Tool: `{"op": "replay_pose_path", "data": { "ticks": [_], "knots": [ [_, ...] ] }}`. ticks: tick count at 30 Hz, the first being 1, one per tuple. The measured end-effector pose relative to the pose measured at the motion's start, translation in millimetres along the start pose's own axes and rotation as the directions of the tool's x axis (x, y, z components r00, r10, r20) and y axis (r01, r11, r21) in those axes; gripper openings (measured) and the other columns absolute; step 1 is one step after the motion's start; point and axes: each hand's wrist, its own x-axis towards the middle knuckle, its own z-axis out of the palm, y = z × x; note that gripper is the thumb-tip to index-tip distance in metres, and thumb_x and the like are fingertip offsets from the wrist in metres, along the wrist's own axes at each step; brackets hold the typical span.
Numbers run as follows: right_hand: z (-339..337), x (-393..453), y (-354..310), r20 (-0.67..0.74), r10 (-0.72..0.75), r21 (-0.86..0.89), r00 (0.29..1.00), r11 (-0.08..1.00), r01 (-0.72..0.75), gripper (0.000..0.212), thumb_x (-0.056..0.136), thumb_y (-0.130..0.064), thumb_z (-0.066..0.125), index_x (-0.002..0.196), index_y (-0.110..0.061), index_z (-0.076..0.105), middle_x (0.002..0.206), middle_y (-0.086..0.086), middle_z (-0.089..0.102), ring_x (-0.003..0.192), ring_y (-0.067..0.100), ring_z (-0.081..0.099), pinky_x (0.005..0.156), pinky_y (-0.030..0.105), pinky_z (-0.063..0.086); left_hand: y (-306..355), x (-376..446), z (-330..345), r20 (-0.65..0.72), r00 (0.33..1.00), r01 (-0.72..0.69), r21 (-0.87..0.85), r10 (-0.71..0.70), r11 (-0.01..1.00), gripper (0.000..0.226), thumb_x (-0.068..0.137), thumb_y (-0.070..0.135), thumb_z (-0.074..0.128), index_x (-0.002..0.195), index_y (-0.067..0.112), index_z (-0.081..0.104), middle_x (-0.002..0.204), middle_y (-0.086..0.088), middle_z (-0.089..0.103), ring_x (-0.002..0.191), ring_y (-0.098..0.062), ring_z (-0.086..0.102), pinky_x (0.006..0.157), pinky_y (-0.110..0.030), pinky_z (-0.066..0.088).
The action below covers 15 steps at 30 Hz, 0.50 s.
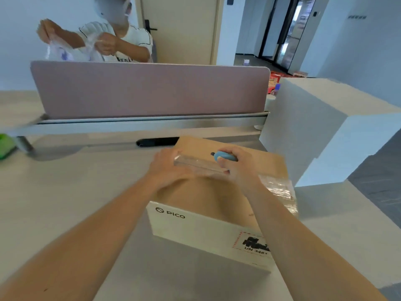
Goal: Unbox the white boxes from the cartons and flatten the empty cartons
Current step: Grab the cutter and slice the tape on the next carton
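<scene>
Brown cardboard carton (219, 192), still taped shut, sitting near the right edge of the desk (65, 192), in front of the pink divider (152, 90). Left hand (171, 168) flat on top, fingers pretty straight, probably just pinning it so it doesn't slide. Right hand (236, 168) curled round a small blue cutter (223, 157), tip on the clear tape strip (199, 165), looks ready to slit the seam. White PICO label on the near side, wrinkly tape on the right corner.

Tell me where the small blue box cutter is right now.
In the head view, the small blue box cutter is gripped in the right hand, right of centre, on top of the brown cardboard carton at its taped seam.
</scene>
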Motion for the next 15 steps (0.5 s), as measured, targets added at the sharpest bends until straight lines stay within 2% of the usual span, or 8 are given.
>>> {"op": "replay_pose_path", "data": {
  "ticks": [1,3,4,6,8,10,12,15],
  "knots": [
    [14,3,-1,0.004,-0.016,-0.023,1.000,1.000,0.016,0.021,0.083,-0.002,0.062,0.102,-0.011,0.066,0.085,-0.011,0.057,0.088,0.013,0.052,0.080,0.028,0.044,-10,5,-7,0.012,1.000,0.002,0.006,-0.002,1.000,0.108,0.043,0.065,0.060,0.140,0.021,0.039,0.145,-0.006,0.036,0.136,-0.025,0.028,0.110,-0.033,0.023],
    [38,7,-4,0.019,-0.035,-0.081,0.999,0.996,0.037,0.024,0.085,-0.003,0.061,0.107,-0.011,0.064,0.095,-0.006,0.058,0.093,0.013,0.051,0.079,0.020,0.043,-28,16,-18,0.066,0.998,-0.005,0.004,0.004,1.000,0.091,0.064,0.052,0.072,0.142,0.023,0.035,0.148,-0.006,0.031,0.138,-0.025,0.024,0.111,-0.034,0.020],
    [49,9,-5,0.024,-0.040,-0.125,0.999,0.991,0.042,0.026,0.086,-0.004,0.059,0.111,-0.012,0.062,0.100,-0.005,0.056,0.094,0.012,0.051,0.076,0.015,0.041,-36,23,-20,0.097,0.995,-0.020,0.003,0.020,1.000,0.082,0.075,0.041,0.073,0.143,0.023,0.032,0.150,-0.006,0.027,0.139,-0.025,0.020,0.112,-0.034,0.017],
    [67,14,-8,0.014,-0.055,-0.222,0.998,0.973,0.057,0.025,0.088,-0.007,0.057,0.112,-0.015,0.057,0.101,-0.006,0.052,0.090,0.009,0.049,0.071,0.012,0.038,-52,37,-24,0.170,0.984,-0.058,0.013,0.055,0.998,0.077,0.081,0.036,0.069,0.145,0.027,0.027,0.153,-0.006,0.021,0.141,-0.025,0.014,0.115,-0.037,0.013],
    [80,17,-12,0.018,-0.070,-0.266,0.997,0.961,0.073,0.018,0.088,-0.006,0.057,0.101,-0.017,0.053,0.095,-0.007,0.050,0.079,0.005,0.047,0.063,0.005,0.036,-63,50,-24,0.222,0.972,-0.073,-0.014,0.075,0.997,0.077,0.080,0.040,0.069,0.145,0.033,0.027,0.153,-0.006,0.017,0.142,-0.026,0.011,0.117,-0.041,0.013],
    [90,19,-14,0.053,-0.068,-0.307,0.996,0.948,0.081,0.015,0.087,-0.005,0.057,0.098,-0.015,0.053,0.094,-0.005,0.051,0.079,0.007,0.046,0.061,0.003,0.035,-70,58,-24,0.271,0.958,-0.078,-0.057,0.091,0.995,0.079,0.078,0.041,0.071,0.143,0.036,0.028,0.154,-0.005,0.014,0.143,-0.025,0.009,0.117,-0.043,0.012],
    [99,21,-15,0.072,-0.048,-0.343,0.996,0.937,0.070,0.015,0.087,-0.005,0.057,0.100,-0.012,0.056,0.096,-0.003,0.053,0.086,0.011,0.047,0.064,0.006,0.035,-75,65,-23,0.322,0.939,-0.101,-0.091,0.125,0.991,0.090,0.067,0.051,0.075,0.143,0.037,0.028,0.154,-0.004,0.014,0.143,-0.024,0.009,0.117,-0.044,0.012],
    [105,24,-15,0.097,-0.038,-0.419,0.995,0.905,0.076,0.012,0.088,-0.006,0.057,0.094,-0.016,0.056,0.098,-0.004,0.054,0.091,0.012,0.047,0.068,0.016,0.036,-85,74,-18,0.341,0.918,-0.166,-0.132,0.202,0.977,0.113,0.041,0.076,0.064,0.142,0.040,0.029,0.153,0.001,0.024,0.141,-0.021,0.018,0.116,-0.047,0.018]
  ]
}}
